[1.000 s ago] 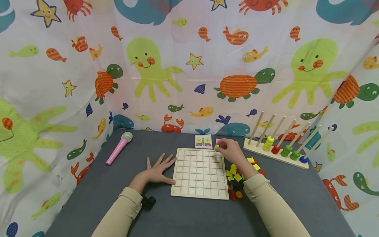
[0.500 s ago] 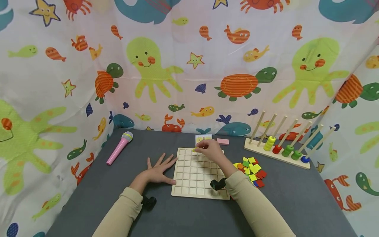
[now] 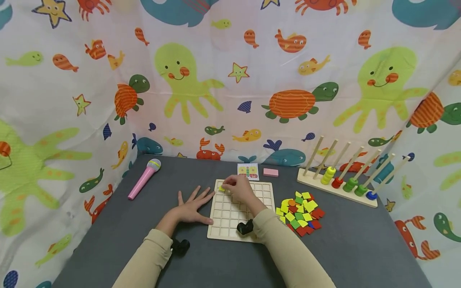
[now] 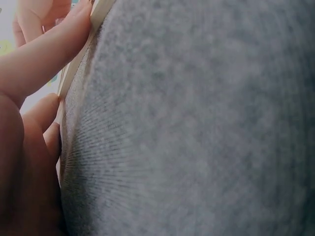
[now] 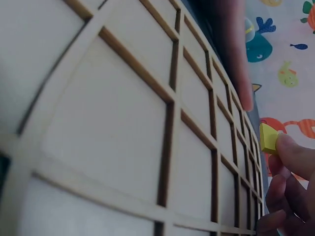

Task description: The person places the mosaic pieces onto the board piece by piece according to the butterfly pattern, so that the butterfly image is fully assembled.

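Note:
A square wooden grid board (image 3: 224,232) lies on the grey table. My left hand (image 3: 191,210) rests flat at its left side, fingers spread, with the thumb and a fingertip right at the edge. In the left wrist view the thumb (image 4: 54,54) meets the board's rim. My right hand (image 3: 243,190) pinches a small yellow tile (image 5: 268,138) between thumb and fingers. It holds the tile close over the upper left cells of the board, and the fingers partly cover it in the head view.
Right of the board lies a loose pile of coloured tiles (image 3: 302,212). Behind the board are a pattern card (image 3: 247,172) and a pink block (image 3: 271,172). A wooden peg rack with rings (image 3: 335,187) stands back right; a pink toy microphone (image 3: 145,180) lies left.
My right hand has carried the yellow tile leftward from the board's upper right corner to its upper left cells. The tile pile and pink block have come into fuller view. My left hand stays put.

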A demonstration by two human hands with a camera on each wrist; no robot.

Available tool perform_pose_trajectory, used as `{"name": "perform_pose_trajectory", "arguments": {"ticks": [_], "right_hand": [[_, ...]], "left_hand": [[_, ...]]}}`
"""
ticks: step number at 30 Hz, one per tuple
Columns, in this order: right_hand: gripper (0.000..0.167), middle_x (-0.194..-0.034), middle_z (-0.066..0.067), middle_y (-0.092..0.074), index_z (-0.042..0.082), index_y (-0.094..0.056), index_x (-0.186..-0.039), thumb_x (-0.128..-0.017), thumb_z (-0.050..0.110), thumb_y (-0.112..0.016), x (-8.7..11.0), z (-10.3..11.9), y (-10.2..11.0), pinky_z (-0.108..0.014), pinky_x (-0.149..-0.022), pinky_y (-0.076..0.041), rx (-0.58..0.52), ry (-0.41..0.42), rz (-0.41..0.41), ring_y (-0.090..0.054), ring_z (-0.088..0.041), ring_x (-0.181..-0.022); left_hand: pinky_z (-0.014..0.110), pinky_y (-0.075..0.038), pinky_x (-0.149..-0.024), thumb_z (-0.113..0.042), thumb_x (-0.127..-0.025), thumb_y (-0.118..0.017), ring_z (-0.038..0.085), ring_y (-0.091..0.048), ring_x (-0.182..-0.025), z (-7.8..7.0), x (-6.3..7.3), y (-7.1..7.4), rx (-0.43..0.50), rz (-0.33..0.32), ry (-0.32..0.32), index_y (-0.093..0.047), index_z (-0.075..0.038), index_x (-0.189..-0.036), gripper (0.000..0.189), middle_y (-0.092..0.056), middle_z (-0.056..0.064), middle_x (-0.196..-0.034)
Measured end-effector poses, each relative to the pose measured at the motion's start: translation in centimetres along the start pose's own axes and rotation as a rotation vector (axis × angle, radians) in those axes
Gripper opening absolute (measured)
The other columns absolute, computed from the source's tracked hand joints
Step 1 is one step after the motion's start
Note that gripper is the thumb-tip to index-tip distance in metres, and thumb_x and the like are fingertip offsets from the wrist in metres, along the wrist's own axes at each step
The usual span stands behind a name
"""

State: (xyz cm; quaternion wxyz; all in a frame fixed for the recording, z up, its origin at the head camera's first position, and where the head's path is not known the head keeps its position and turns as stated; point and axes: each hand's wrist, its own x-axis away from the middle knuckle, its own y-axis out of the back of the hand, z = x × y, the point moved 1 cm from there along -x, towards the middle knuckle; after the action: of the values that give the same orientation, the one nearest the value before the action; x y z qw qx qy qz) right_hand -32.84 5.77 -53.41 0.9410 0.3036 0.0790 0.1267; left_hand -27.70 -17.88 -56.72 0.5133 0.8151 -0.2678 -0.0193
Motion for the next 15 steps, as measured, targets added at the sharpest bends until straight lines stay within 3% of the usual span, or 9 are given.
{"name": "perform_pose_trajectory", "arguments": {"ticks": [4,12,15], "right_hand": [[0.008,-0.091,0.001,-0.072,0.017,-0.078,-0.097,-0.095,0.023,-0.073,-0.2,0.0,-0.4,-0.031,-0.070,-0.052,0.050,-0.011,-0.013,-0.061,-0.013,-0.078],[0.011,-0.088,0.005,-0.070,0.020,-0.079,-0.099,-0.093,0.029,-0.075,-0.4,0.5,-1.0,-0.033,-0.071,-0.051,0.213,-0.024,0.071,-0.061,-0.012,-0.080],[0.017,-0.089,0.004,-0.068,0.019,-0.078,-0.105,-0.091,0.029,-0.077,-0.6,0.4,-1.5,-0.032,-0.068,-0.050,0.245,-0.018,0.073,-0.061,-0.012,-0.079]], "left_hand": [[0.073,0.033,-0.100,-0.084,-0.070,-0.067,0.026,0.017,-0.157,-0.1,-0.1,0.2,0.007,0.009,0.000,-0.012,-0.046,-0.160,0.112,-0.002,-0.012,-0.171],[0.075,0.035,-0.095,-0.082,-0.074,-0.066,0.030,0.018,-0.156,0.0,0.1,0.2,0.048,-0.011,-0.062,-0.014,-0.041,-0.162,0.109,-0.003,-0.007,-0.172],[0.075,0.034,-0.097,-0.081,-0.074,-0.067,0.031,0.016,-0.157,-0.3,0.3,0.5,0.038,0.001,-0.038,-0.015,-0.039,-0.162,0.111,-0.004,-0.005,-0.172]]}}
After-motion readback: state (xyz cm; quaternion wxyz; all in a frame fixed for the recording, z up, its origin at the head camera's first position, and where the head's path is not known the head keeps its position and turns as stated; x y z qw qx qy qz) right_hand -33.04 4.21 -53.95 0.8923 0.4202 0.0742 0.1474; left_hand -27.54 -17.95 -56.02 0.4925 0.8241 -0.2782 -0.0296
